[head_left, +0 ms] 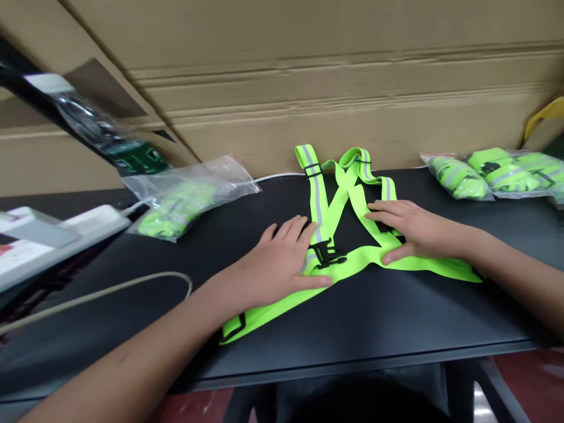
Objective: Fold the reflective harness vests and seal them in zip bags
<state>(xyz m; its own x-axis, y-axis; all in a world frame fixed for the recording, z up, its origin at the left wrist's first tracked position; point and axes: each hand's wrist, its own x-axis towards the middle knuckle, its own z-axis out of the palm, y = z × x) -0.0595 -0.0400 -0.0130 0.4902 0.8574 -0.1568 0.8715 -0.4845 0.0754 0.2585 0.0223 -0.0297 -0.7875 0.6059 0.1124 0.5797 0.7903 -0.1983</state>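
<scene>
A neon-yellow reflective vest made of elastic straps lies spread on the black table. Its shoulder straps cross at the back, and grey stripes run along them. My left hand rests flat over the left part of the waist strap, fingers spread, beside a black buckle. On the right side, my right hand lies with its fingers stretched over the strap and its thumb on the waistband. The fingers partly cover another dark fitting there. Black adjusters sit on the shoulder straps and at the waistband's ends.
At the left lies a clear bag with a folded neon vest, near a bottle and a white power strip. More bagged vests lie at the back right. Cardboard stands behind the table. A pale cable curves at the left.
</scene>
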